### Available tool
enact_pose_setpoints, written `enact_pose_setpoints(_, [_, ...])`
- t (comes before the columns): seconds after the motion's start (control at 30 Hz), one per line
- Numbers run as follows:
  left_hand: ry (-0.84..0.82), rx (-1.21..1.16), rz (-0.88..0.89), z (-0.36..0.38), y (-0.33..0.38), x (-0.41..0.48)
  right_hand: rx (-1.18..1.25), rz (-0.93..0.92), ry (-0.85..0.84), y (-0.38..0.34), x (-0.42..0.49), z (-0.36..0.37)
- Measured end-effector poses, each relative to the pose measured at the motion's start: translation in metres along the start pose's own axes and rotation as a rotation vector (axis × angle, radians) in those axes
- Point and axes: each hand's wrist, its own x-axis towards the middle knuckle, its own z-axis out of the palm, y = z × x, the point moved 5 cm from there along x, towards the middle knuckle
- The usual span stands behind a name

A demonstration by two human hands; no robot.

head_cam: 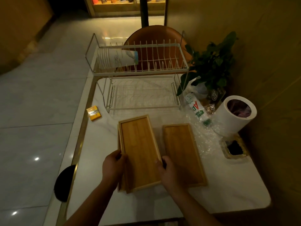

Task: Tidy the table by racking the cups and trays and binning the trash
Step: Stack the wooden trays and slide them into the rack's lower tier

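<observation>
Left hand point(114, 165) and right hand point(167, 170) hold tray stack point(140, 152) by near end, fingers point(163, 160) curled round side edges. Single tray point(182, 154) flat on surface point(101, 136), just right. Rack point(140, 70) beyond, cups point(117, 59) lying on top tier. Yellow box point(93, 112) left. Bottle point(197, 110), bubble wrap point(200, 137), bin point(234, 115) crowd right side.

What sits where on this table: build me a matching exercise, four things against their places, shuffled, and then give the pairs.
1. stack of white paper cups
2. small yellow cardboard box
3. stack of rectangular wooden trays
4. white cylindrical bin

A. gripped by left hand and right hand
B. by the marble table's right edge
C. sideways on the white wire rack's top tier
D. on the table, left of the rack

Pairs: 1-C, 2-D, 3-A, 4-B
</observation>
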Motion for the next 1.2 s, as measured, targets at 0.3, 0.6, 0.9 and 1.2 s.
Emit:
enact_pose_setpoints(0.3, [0.045, 0.175, 0.066, -0.008, -0.012, 0.026, -0.563, -0.139, 0.134, -0.001, 0.008, 0.023])
enact_pose_setpoints(0.6, [0.058, 0.324, 0.094, -0.005, -0.024, 0.032, -0.610, -0.112, 0.085, 0.006, 0.008, 0.027])
enact_pose_setpoints(0.9, [0.119, 0.406, 0.178, -0.010, -0.015, 0.020, -0.552, -0.004, 0.468, 0.034, -0.007, -0.109])
enact_pose_setpoints(1.2, [-0.079, 0.881, 0.709, 0.024, 0.008, -0.010, -0.777, 0.253, 0.350, 0.062, 0.005, -0.137])
